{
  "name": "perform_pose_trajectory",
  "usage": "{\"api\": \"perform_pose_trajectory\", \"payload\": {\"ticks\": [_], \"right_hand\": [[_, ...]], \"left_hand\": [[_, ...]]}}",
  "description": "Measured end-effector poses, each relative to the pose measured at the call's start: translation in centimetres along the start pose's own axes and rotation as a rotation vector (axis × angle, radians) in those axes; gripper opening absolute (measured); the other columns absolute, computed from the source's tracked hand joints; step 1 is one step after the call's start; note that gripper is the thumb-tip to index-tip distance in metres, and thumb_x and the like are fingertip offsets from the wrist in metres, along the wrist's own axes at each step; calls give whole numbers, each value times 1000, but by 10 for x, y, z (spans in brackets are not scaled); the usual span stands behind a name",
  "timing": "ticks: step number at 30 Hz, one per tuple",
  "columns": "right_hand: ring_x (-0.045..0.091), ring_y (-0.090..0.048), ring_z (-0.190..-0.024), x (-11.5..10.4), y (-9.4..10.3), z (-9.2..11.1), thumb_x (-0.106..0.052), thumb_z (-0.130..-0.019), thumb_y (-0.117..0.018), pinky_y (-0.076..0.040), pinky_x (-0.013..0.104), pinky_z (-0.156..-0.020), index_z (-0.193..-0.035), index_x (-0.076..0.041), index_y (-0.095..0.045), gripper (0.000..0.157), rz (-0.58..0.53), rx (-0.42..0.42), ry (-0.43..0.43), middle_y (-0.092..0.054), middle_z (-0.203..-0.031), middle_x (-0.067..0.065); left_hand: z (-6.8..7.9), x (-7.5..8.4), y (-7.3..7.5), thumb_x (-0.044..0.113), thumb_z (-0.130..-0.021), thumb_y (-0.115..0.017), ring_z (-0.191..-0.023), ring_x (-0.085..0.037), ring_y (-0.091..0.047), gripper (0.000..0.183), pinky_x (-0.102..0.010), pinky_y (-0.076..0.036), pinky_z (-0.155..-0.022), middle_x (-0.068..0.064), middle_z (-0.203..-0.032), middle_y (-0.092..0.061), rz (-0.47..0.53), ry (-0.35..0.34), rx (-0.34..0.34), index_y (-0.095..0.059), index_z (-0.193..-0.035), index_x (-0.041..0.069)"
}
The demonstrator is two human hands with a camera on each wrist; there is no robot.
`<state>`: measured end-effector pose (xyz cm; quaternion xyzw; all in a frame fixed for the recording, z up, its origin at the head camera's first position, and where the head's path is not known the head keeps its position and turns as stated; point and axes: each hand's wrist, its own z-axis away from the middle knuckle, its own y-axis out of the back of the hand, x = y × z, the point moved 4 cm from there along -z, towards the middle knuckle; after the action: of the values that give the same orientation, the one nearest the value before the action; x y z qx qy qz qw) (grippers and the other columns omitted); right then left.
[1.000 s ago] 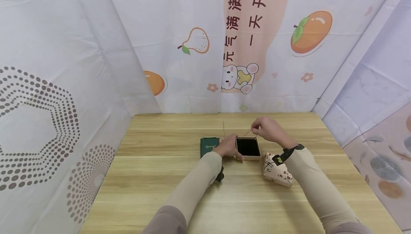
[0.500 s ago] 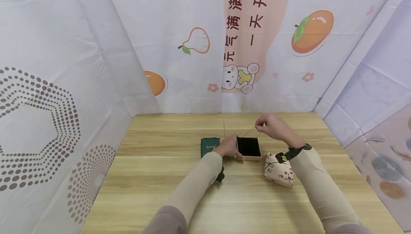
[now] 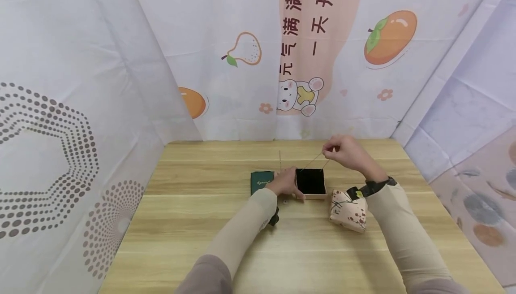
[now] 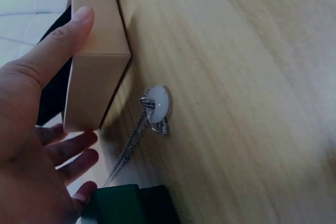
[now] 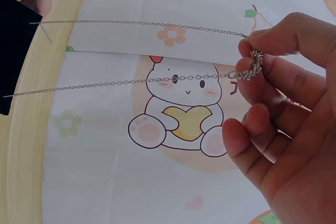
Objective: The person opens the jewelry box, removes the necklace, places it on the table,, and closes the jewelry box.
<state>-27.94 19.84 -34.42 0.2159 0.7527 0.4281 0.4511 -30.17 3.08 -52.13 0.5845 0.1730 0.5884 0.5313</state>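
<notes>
Chain (image 5: 136,51) runs taut from my right hand (image 3: 350,154), pinched at the pendant (image 5: 255,65), down-left to the box (image 3: 311,182) my left hand (image 3: 287,183) steadies with relaxed fingers.

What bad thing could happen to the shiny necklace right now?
The thin chain is stretched tight between the right hand and the box, so a hard pull might snap it. If the left hand lets go, the box could tip. A second pendant lying beside the box could get knocked.

Backdrop banner (image 3: 318,29) reading 满, 开, 天, green box (image 3: 262,181) script illegible
</notes>
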Motion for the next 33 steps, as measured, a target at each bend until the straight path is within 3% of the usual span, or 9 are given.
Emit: {"api": "perform_pose_trajectory", "payload": {"ticks": [4, 10, 24, 33], "right_hand": [[12, -48, -69, 1, -1, -1, -4, -87, -65, -40, 24, -62, -83, -4, -74, 9, -2, 23, 8, -62, -76, 5], [12, -48, -69, 0, -2, -3, -5, -87, -66, -40, 23, -62, -83, -5, -74, 9, -15, 22, 18, -62, -77, 5], [13, -48, -71, 2, -3, -3, -4, -87, -65, -40, 23, -62, -83, -4, -73, 9, -27, 15, 3, -61, -77, 6], [14, -48, -71, 0, -2, -5, -3, -87, -65, -40, 23, -62, -82, -3, -73, 9, -24, 13, 1, -60, -76, 6]], "left_hand": [[2, -1, 1, 53, -72, -82, -147, -33, -25, 111, -56, -17, -118, -9, -157, -34, -46, 2, -19, -22, -155, 10], [0, -3, 2, 59, -73, -78, -146, -31, -27, 111, -53, -21, -117, -10, -157, -34, -126, 7, -25, -21, -155, 11], [0, -7, 3, 59, -73, -78, -150, -34, -19, 111, -56, -16, -119, -12, -160, -27, -72, 12, -40, -19, -156, 13], [0, -8, 3, 59, -77, -74, -149, -34, -21, 104, -59, -15, -118, -13, -160, -28, -28, 22, -3, -23, -156, 15]]}}
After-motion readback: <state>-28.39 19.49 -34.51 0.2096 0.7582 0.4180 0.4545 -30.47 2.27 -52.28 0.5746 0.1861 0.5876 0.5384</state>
